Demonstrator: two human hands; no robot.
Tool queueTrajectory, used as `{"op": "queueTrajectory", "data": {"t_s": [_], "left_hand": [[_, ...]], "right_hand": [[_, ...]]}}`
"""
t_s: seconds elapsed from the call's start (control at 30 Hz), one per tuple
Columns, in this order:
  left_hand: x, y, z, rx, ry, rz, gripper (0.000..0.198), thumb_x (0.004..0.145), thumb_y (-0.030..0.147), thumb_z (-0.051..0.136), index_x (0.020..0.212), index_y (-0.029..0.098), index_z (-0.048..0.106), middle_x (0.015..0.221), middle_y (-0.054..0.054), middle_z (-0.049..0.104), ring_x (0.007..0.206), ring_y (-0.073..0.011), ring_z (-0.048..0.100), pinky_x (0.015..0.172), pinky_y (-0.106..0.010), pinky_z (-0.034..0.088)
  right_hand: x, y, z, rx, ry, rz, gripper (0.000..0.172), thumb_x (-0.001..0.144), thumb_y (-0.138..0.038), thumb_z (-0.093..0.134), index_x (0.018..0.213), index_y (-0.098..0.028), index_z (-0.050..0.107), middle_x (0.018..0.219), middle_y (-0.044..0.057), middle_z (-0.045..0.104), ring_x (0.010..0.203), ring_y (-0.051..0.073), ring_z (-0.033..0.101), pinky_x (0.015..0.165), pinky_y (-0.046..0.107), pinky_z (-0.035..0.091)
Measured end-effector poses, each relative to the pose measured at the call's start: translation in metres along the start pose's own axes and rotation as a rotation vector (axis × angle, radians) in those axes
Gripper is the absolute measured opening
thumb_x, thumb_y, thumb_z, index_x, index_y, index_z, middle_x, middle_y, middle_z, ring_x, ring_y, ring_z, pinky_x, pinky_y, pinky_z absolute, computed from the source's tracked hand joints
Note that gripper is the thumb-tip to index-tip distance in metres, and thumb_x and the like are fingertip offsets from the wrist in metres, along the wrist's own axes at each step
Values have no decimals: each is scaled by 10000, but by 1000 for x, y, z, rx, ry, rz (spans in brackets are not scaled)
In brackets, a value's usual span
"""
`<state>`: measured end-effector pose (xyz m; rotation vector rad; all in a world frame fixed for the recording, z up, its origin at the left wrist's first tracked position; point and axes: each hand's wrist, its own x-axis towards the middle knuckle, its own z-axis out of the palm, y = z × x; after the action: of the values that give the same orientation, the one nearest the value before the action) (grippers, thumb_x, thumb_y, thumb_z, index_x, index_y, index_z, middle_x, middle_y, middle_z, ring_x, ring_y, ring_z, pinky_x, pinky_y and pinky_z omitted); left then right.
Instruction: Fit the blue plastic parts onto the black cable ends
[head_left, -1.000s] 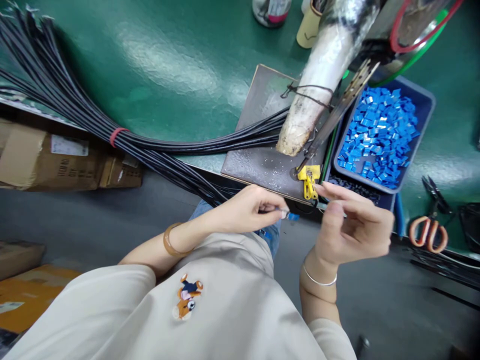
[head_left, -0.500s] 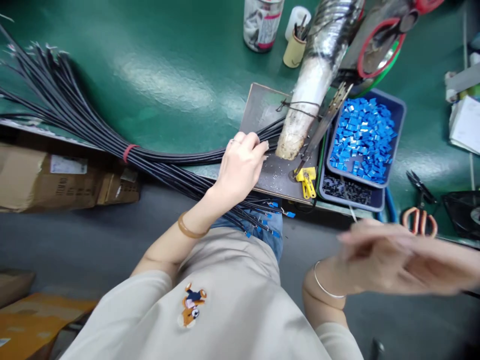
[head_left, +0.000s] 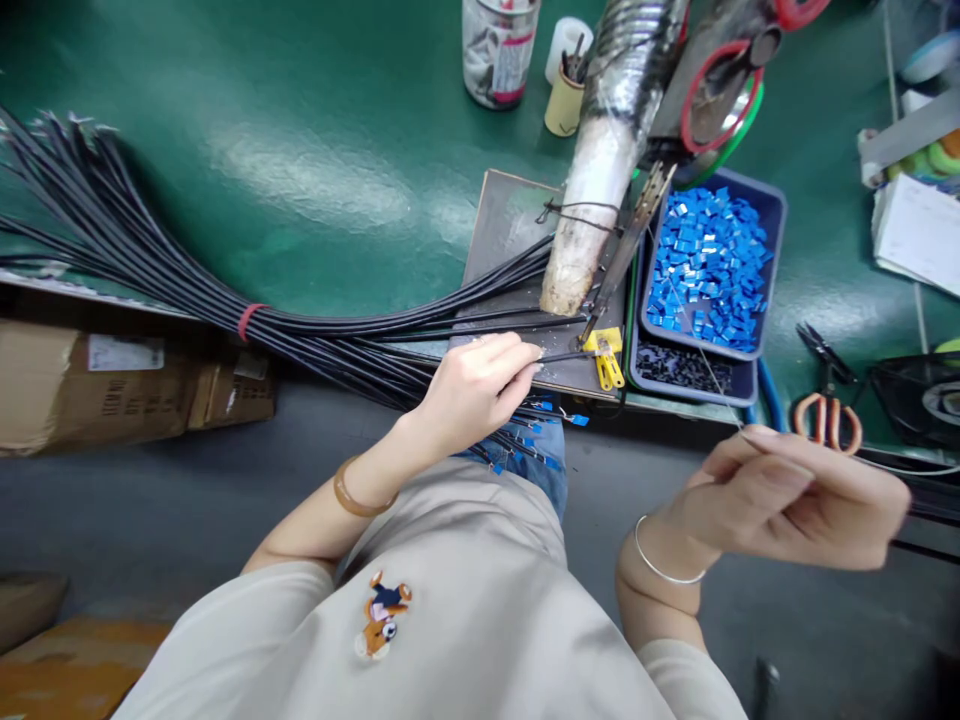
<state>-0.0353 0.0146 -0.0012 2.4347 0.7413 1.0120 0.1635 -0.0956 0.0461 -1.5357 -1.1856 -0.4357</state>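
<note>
My left hand is closed around a black cable at the front of a grey board. The cable's far end points at a small yellow clip. Under and beside this hand, more black cables run in a bundle tied with a red band. Some cable ends with blue connectors hang over my lap. Off the bench's front edge, my right hand pinches a thin solder wire, which slants up across the bins.
A bin of blue connectors sits on one with small black parts. A taped duct hangs over the board. Orange-handled pliers, a jar and a tool cup are on the green bench. Cardboard boxes stand at left.
My left hand has moved down off the cables on the board and now holds a single cable near the yellow clip. My right hand, blurred before, has drawn left with the wire pinched.
</note>
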Motion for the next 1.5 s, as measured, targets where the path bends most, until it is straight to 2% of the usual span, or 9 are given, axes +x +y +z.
{"op": "queueTrajectory", "data": {"t_s": [0.1,0.27,0.43,0.57,0.73,0.93,1.07,1.27,1.5], "left_hand": [[5,10,-17,-347,-330,-6,200,912,213,564,1021,153,721,905,-81,756,787,-164,684,736,-258,492],[20,16,-36,-1079,-1043,-25,139,805,160,676,868,215,787,792,-99,774,647,-174,703,591,-236,521],[8,6,-17,-1356,-434,-678,122,833,249,688,900,153,724,633,-54,710,375,-54,464,360,-168,316],[-8,2,-4,-1442,-83,-850,181,786,247,729,904,172,614,616,-3,681,362,-45,443,342,-146,287],[-8,11,1,-1130,-97,-782,229,729,230,782,879,139,635,689,-10,697,467,-49,531,429,-148,411],[-3,40,3,-256,-96,-158,147,904,197,579,874,135,710,751,-47,706,662,-117,599,655,-243,481],[3,49,-7,163,-360,-44,255,888,47,465,815,141,691,755,-67,694,711,-190,622,628,-297,460],[7,-2,-16,-1092,-1022,-84,116,896,206,576,860,153,673,608,-34,651,510,-104,571,506,-208,421],[-1,-2,3,-1472,-239,-784,229,820,306,698,806,126,557,525,26,553,386,-3,271,385,-159,128]], "right_hand": [[6,11,2,-88,112,-88,240,830,-406,643,734,-210,744,423,-5,524,338,103,468,385,252,298],[23,46,-17,-344,-250,102,205,867,-331,615,792,-180,732,592,38,649,457,123,536,468,269,362],[31,72,-18,-466,-582,56,121,842,-308,665,785,-211,709,731,23,701,590,117,552,594,260,400],[30,78,-7,-441,-692,31,113,855,-286,646,863,-205,725,815,22,719,663,136,589,639,274,403],[36,81,2,-514,-816,-30,117,859,-242,624,883,-212,735,830,22,721,676,148,591,643,292,365],[40,85,9,-586,-883,-54,80,847,-226,626,838,-211,704,846,30,717,712,165,589,628,296,326],[37,76,5,-503,-775,-34,33,820,-182,631,813,-196,660,816,17,687,646,130,532,645,294,355],[26,28,-4,-17,-286,281,54,805,-214,693,820,-186,650,772,2,664,457,59,415,453,249,301],[-6,-5,13,422,-562,409,100,753,-173,767,828,-237,749,766,5,683,634,92,588,449,217,328]]}}
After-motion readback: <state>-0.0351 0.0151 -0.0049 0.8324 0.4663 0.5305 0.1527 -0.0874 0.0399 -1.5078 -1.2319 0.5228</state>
